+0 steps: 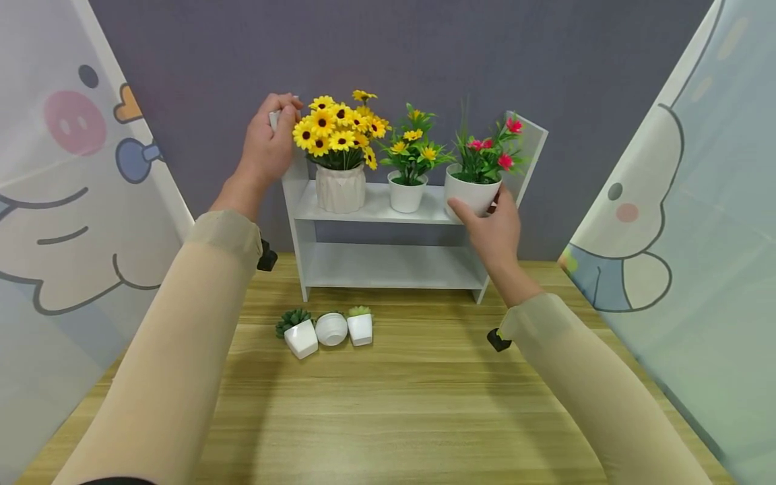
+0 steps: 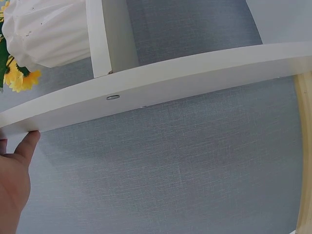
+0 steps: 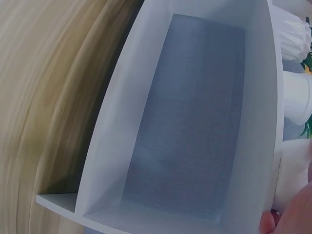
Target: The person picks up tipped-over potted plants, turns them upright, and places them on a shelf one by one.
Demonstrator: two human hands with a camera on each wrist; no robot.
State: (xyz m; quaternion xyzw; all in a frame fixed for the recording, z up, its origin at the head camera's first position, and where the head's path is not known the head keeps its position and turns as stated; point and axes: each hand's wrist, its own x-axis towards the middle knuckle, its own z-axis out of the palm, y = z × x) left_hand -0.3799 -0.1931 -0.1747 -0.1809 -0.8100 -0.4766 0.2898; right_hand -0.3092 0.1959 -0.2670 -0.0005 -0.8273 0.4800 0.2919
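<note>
My right hand (image 1: 498, 229) grips a white flowerpot (image 1: 471, 194) with pink flowers, at the right end of the white shelf's (image 1: 397, 266) upper board. In the right wrist view this pot (image 3: 292, 168) is against the board's edge, partly cut off by the frame. My left hand (image 1: 269, 145) holds the top of the shelf's left side panel, its thumb on the near side. The left wrist view shows those fingers against the panel (image 2: 161, 80). Between the hands on the upper board stand a ribbed white pot (image 1: 341, 190) of yellow sunflowers and a smaller white pot (image 1: 406, 195) with yellow flowers.
On the wooden table (image 1: 388, 411), before the shelf, lie a tilted white succulent pot (image 1: 301, 339), a round white pot (image 1: 331, 329) and a small square pot (image 1: 360, 329). A grey wall (image 1: 424, 47) rises behind; cartoon-printed panels (image 1: 697, 202) flank both sides.
</note>
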